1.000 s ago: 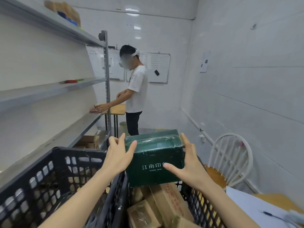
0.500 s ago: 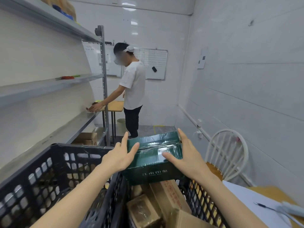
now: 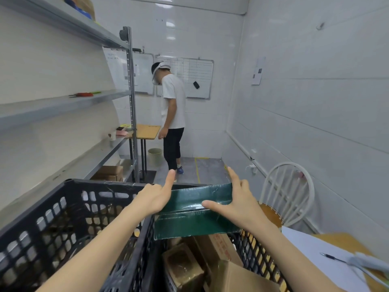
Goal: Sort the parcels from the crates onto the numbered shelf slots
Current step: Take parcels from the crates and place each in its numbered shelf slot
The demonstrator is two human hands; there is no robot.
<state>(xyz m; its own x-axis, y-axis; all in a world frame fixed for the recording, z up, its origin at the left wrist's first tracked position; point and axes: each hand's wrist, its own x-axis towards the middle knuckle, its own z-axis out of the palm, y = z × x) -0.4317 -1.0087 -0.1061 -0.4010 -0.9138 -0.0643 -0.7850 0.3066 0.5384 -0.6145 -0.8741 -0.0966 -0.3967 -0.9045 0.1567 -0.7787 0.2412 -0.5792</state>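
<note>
Green parcel hangs just above the right crate, pressed between both hands and tilted so its glossy top faces the camera.

At far left, grey metal shelving runs along the wall. A red-handled tool lies on the middle board, and a cardboard box sits on the lowest level. In front of the shelving stands the left crate, black and mesh-walled, with brownish shapes showing dimly through its holes.

The left hand lies flat against the parcel's left end, forefinger pointing straight up. Beyond it, a second person in a white shirt stands by a small wooden table, near a whiteboard.

The right hand braces the parcel's right end, fingers straight and thumb laid across the top edge. Below the parcel, brown cardboard parcels are packed in the right crate. Right of it stands a white spindle-back chair, and a pen lies on a sheet of paper in the corner.
</note>
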